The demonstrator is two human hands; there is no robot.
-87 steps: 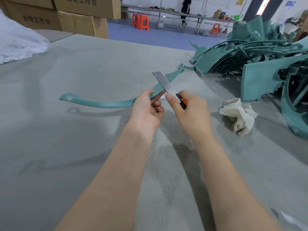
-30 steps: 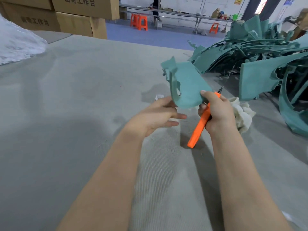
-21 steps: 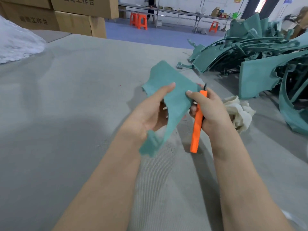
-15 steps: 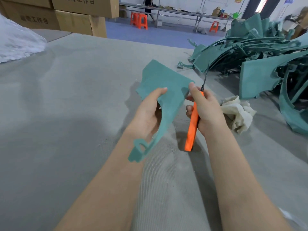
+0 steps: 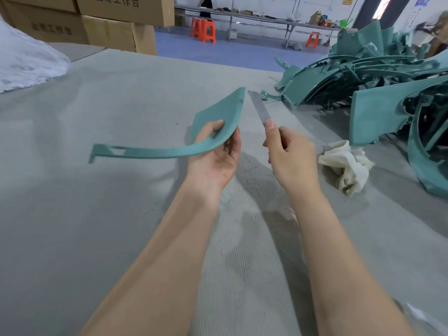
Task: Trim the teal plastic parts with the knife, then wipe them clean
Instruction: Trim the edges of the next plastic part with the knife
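Observation:
My left hand [image 5: 215, 154] grips a curved teal plastic part [image 5: 218, 112] above the grey table, thumb on top of its wide end. The part's thin arm reaches out to the left and ends in a slotted tab [image 5: 101, 151]. My right hand [image 5: 288, 154] holds the knife [image 5: 258, 107], forefinger laid along its back. The bare steel blade points up and away, just right of the part's wide tip and apart from it. The orange handle is almost wholly hidden inside my fist.
A cream rag [image 5: 346, 166] lies crumpled on the grey felt table [image 5: 97, 214] right of my right hand. A big heap of teal parts [image 5: 378, 83] fills the back right. Cardboard boxes [image 5: 109, 25] and a white bag [image 5: 26, 61] stand at the back left. Shavings lie beneath my hands.
My left hand has turned the part so its thin arm now points left instead of down toward me. My right hand has swung the knife blade upward; the orange handle no longer hangs below the fist.

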